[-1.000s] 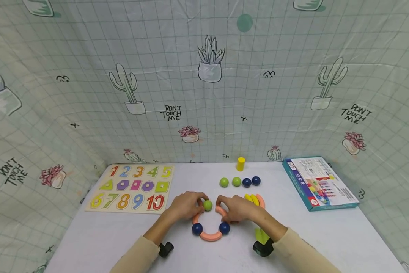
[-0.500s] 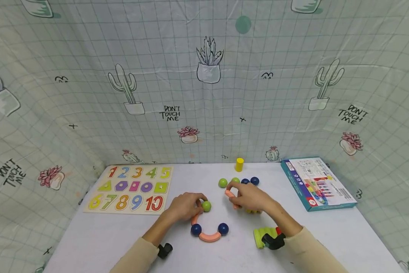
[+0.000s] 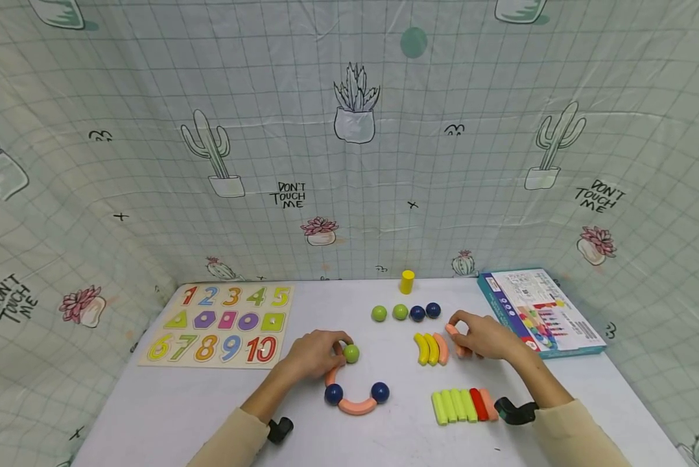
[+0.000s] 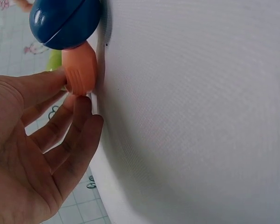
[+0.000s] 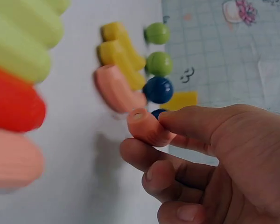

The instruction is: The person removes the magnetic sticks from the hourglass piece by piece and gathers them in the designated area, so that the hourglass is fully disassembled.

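Note:
My left hand (image 3: 314, 353) pinches an orange curved rod (image 4: 81, 67) between thumb and fingers. That rod runs from a dark blue ball (image 3: 334, 394) up to a green ball (image 3: 351, 353) at the fingertips. From the blue ball an orange bottom rod (image 3: 358, 407) curves to a second blue ball (image 3: 380, 392), leaving an open arc on the table. Over to the right, my right hand (image 3: 484, 337) holds a loose orange curved rod (image 5: 147, 128) by thumb and fingertips. Beside it lie two yellow curved rods (image 3: 427, 349) and another orange curved rod (image 3: 441, 349).
Green balls (image 3: 400, 312) and blue balls (image 3: 417, 313) form a row behind, with a yellow cylinder (image 3: 406, 282) farther back. Straight green rods (image 3: 454, 406), a red rod (image 3: 478, 405) and an orange straight rod (image 3: 489, 404) lie front right. A number board (image 3: 221, 324) and a box (image 3: 548, 311) flank them.
My right hand has lifted an orange curved rod off the arc's right blue ball and carried it right, past the yellow rods. The left hand stays at the rod and green ball.

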Demonstrator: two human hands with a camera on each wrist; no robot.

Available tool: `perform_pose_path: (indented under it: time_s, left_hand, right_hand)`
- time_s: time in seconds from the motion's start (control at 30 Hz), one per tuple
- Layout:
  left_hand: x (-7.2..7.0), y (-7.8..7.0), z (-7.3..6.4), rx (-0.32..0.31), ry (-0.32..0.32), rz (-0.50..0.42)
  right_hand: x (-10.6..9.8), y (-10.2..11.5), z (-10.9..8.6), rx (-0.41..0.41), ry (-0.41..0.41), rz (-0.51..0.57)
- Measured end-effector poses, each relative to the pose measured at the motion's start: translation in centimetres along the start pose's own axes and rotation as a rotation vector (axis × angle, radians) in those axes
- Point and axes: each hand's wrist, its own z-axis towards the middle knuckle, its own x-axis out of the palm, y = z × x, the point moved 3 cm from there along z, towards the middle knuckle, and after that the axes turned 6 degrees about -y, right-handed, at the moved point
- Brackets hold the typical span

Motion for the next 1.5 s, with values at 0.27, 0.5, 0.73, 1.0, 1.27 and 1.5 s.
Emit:
perform_pose_path:
  time_s: [0.27,0.5,0.73,1.0,1.27,1.5]
  left_hand:
    - [-0.1,0.1,0.0,0.006,-0.002,-0.003]
    - [0.0,0.0,0.0,-0.003,0.002,-0.004]
    - [0.1,0.1,0.1,-0.007,-0.007,-0.013]
    - [0.0,0.1,-0.1,-0.007,-0.01,-0.019]
    - [0.0,0.3,-0.3,-0.018,-0.019,-0.008]
    - [-0.2,0.7,-0.5,-0.048,-0.035,0.027]
  right_hand:
    - [1.2,-1.3,0.5,0.03,0.051,0.02]
    - [1.7,-1.2,0.7,0.062,0.062,0.025]
    - [1.7,-0.8,0.6,0.071,0.06,0.035]
    - [2.0,-0.6,0.8,0.087,0.075,0.061]
    - [1.9,-0.6,0.8,0.101,0.057,0.048]
    - [1.1,0.4,0.5,0.062,-0.032,-0.046]
